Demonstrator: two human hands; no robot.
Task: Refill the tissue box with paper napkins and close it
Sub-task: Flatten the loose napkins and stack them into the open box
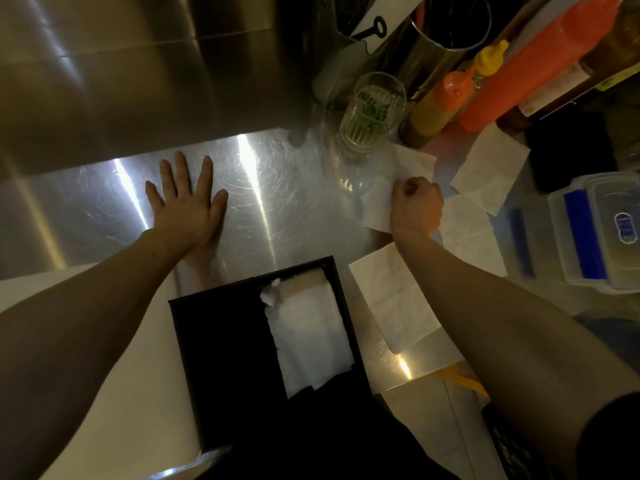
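A black tissue box point(221, 355) stands open at the near edge of the steel counter, with a stack of white napkins point(308, 334) in its right half. My left hand point(187, 206) lies flat and spread on the bare counter beyond the box, holding nothing. To the right, my right hand point(415, 206) is closed in a fist on a white paper napkin point(381, 199) lying on the counter. More loose napkins lie around it: one point(394, 299) beside the box under my right forearm, another point(488, 174) farther right.
A glass point(372, 112) with green print stands just beyond the held napkin. Behind it are a steel canister point(446, 39), squeeze bottles in orange point(530, 64) and yellow point(488, 60). Clear plastic containers point(599, 230) with blue lids sit at the right edge. A steel wall point(138, 64) rises at the back.
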